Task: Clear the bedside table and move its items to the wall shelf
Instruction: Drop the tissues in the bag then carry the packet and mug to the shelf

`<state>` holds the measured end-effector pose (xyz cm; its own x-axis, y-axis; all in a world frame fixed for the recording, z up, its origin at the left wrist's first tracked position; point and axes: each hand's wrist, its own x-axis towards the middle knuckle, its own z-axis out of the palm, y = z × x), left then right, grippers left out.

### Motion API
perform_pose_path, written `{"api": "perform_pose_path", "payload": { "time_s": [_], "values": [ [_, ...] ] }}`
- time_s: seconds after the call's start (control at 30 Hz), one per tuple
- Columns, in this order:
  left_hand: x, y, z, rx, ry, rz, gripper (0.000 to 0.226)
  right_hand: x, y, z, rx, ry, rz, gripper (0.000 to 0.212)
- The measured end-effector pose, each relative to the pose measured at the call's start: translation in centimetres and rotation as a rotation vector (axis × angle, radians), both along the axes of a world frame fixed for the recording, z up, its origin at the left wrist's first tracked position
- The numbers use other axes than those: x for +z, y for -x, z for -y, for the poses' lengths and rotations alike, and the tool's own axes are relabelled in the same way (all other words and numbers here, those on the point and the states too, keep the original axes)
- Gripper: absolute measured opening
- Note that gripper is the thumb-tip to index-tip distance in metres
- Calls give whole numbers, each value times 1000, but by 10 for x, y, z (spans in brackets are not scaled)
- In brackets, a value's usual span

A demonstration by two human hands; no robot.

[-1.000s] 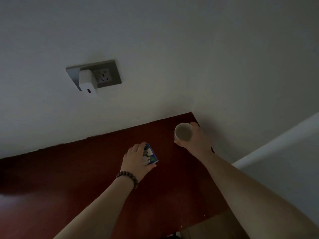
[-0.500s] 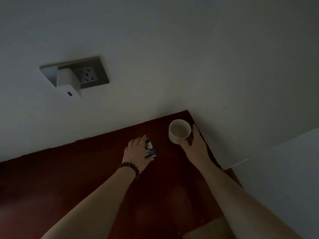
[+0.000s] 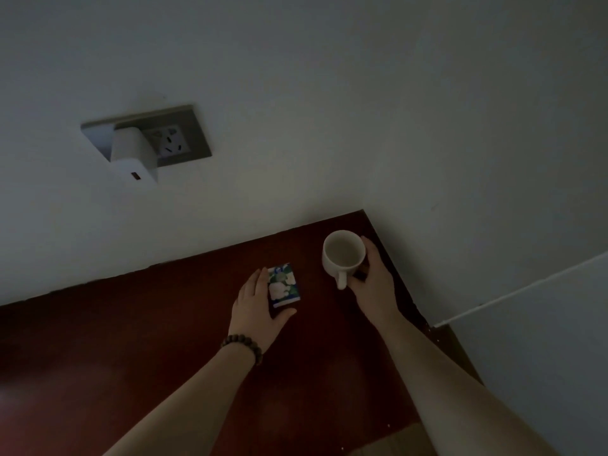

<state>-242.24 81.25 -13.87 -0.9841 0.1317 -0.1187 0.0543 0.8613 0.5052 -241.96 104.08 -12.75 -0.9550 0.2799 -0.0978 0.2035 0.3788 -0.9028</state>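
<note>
A small blue packet point(image 3: 284, 286) with a white flower print lies flat on the dark red wooden surface point(image 3: 158, 327). My left hand point(image 3: 255, 307), with a bead bracelet on the wrist, lies beside it: straight fingers touch its left edge and the thumb sits below its near end. A white mug point(image 3: 343, 255) stands upright in the surface's far right corner, handle pointing toward me. My right hand point(image 3: 375, 284) curls round the mug's right side, next to the handle.
The surface meets white walls at the back and right. A grey wall socket point(image 3: 179, 139) with a white charger point(image 3: 133, 158) plugged in is above left. A white ledge point(image 3: 526, 289) runs along the right wall.
My left hand had its fingers curled over the packet; now the packet lies flat and the fingers are straight beside it. The mug now stands with its handle turned toward me.
</note>
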Motion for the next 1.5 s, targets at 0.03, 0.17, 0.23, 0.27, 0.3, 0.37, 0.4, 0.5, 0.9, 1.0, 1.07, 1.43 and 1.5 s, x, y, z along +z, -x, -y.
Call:
{"api": "perform_pose_path", "payload": {
  "time_s": [0.03,0.17,0.23,0.27,0.3,0.37,0.4,0.5,0.9,1.0,1.07,1.43,1.5],
  "values": [
    [-1,-1,0,-3,3,3,95,-1,2,3,-41,-18,-17,81],
    [-2,0,2,-11,11,13,90,-3,20,16,-240,-125,-37,84],
    [-4,1,3,-8,12,16,88,0,34,19,-353,-145,-53,83],
    [-5,1,3,-3,13,13,86,2,42,18,-389,-148,-52,83],
    [-5,0,2,4,11,9,85,3,49,17,-409,-146,-44,84],
    [-6,-1,2,23,3,2,84,3,58,16,-419,-145,-24,89],
    [-6,-1,2,32,-2,1,84,2,59,16,-416,-146,-14,94],
    [-6,-4,1,51,-19,-3,83,-4,51,21,-372,-104,-33,94],
    [-11,-9,-9,110,31,-31,80,5,79,20,-434,29,-128,64],
    [-11,-11,-11,117,30,-44,78,7,78,19,-418,19,-138,66],
    [-11,-10,-12,115,30,-38,77,11,70,19,-374,24,-130,73],
    [-10,27,-20,82,103,-64,68,-40,-71,38,354,-868,238,82],
    [-10,45,-28,62,130,-67,66,-43,-74,38,348,-931,230,79]
  ]
}}
